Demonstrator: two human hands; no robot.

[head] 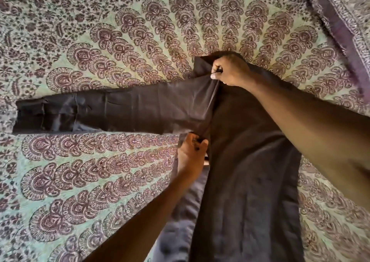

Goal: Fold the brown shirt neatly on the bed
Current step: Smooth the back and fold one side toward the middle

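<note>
on the far left of the patterned bedspread (100,41), one long sleeve (104,111) of the brown shirt (250,171) lies stretched out flat, its cuff end (30,117) pointing away from the body of the garment. this sleeve has not yet been brought over the body, so by the look of it the fold is only at an early stage.

moving right, the left hand (192,151) pinches the cloth at the underarm, where the sleeve's lower edge meets the side of the shirt. the fingers are closed on a small gather of fabric there.

further right and higher up, the right hand (230,71) is closed on the cloth at the shoulder, thumb and fingers nipped together on the seam where the sleeve's upper edge joins.

the shirt's body runs from that shoulder down toward the viewer along the middle-right of the bed, fairly smooth. a lighter greyish layer (180,221) shows beside its left edge; what it is cannot be told.

at the top right a folded border of a second patterned cloth (340,31) lies apart.

count: one shirt, one sleeve in view, two hands. left to do, seemingly: sleeve in, then the length folded up.
</note>
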